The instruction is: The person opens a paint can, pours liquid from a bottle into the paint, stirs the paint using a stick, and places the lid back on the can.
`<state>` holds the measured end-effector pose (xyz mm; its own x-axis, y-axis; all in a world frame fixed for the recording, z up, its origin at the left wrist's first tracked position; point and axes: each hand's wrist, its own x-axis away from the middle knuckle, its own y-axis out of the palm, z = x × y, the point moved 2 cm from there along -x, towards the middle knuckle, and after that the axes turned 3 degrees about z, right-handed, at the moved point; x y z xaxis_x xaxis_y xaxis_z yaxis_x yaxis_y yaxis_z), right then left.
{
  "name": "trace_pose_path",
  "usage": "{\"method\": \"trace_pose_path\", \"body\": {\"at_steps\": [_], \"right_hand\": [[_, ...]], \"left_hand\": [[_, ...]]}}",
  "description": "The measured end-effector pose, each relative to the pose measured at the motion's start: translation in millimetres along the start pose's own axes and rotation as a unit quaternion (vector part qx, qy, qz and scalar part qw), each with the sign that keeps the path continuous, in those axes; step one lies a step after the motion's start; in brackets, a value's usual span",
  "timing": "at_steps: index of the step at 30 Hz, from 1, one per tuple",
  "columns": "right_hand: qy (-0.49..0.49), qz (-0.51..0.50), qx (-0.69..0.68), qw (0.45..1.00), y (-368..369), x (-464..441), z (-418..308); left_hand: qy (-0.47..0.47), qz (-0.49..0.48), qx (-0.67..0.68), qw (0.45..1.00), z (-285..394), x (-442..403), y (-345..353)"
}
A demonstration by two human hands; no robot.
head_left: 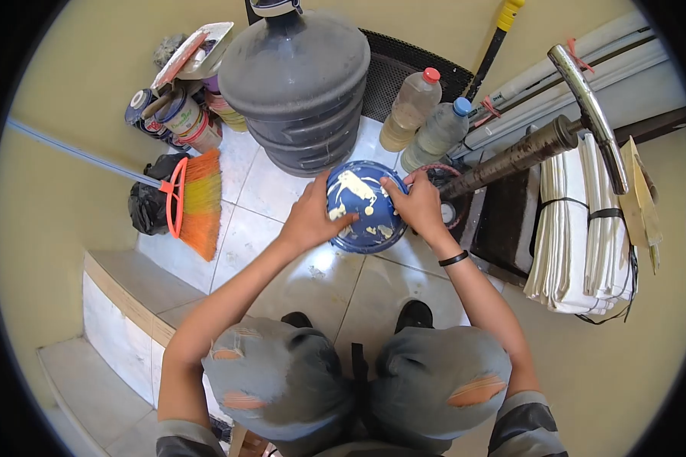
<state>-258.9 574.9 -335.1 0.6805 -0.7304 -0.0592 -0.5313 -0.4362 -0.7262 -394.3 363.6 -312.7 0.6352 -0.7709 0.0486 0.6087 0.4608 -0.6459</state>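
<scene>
Holding the cream-splotched round blue lid [364, 216] between left fingers [321, 185] and right fingers [416, 178], curled at opposite edges, judging it light, stiff and probably slick where smeared, so best gripped by the rim.

In the head view, I observe the left hand [310, 215] and right hand [418, 206] gripping opposite sides of a cream-smeared round blue lid [366, 207] near a large bottle [293, 84].

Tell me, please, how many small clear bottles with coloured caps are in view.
2. The red-capped bottle stands to the right of the large jug; the blue-capped bottle stands just right of the red-capped one. Others may be hidden behind the jug.
</scene>
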Motion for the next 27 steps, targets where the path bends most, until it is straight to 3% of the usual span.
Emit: {"method": "trace_pose_path", "body": {"at_steps": [2,4,8,10,11,15,27], "right_hand": [[0.010,-0.008,0.014,1.000,-0.5,-10.2,-11.8],[0.023,-0.105,0.070,0.992,1.1,-18.2,-28.9],[-0.037,-0.087,0.119,0.988,17.9,-31.3,-42.6],[-0.018,-0.129,0.106,0.986,19.4,-38.8,-47.4],[0.001,-0.167,0.095,0.981,20.1,-41.1,-49.5],[0.016,-0.251,0.118,0.961,17.6,-54.7,-51.9],[0.039,-0.274,0.169,0.946,17.9,-60.3,-63.7]], "left_hand": [[-0.048,0.013,-0.008,0.999,7.8,17.2,-2.3],[-0.131,-0.035,-0.046,0.990,26.1,33.6,-10.5],[-0.130,-0.023,-0.099,0.986,20.8,32.0,-4.2],[-0.051,0.039,-0.050,0.997,11.7,23.9,1.2],[-0.050,-0.011,0.000,0.999,6.8,19.8,1.7],[-0.091,-0.018,-0.019,0.996,4.6,16.2,6.9],[-0.120,-0.008,0.039,0.992,-5.0,17.1,16.5]]}}
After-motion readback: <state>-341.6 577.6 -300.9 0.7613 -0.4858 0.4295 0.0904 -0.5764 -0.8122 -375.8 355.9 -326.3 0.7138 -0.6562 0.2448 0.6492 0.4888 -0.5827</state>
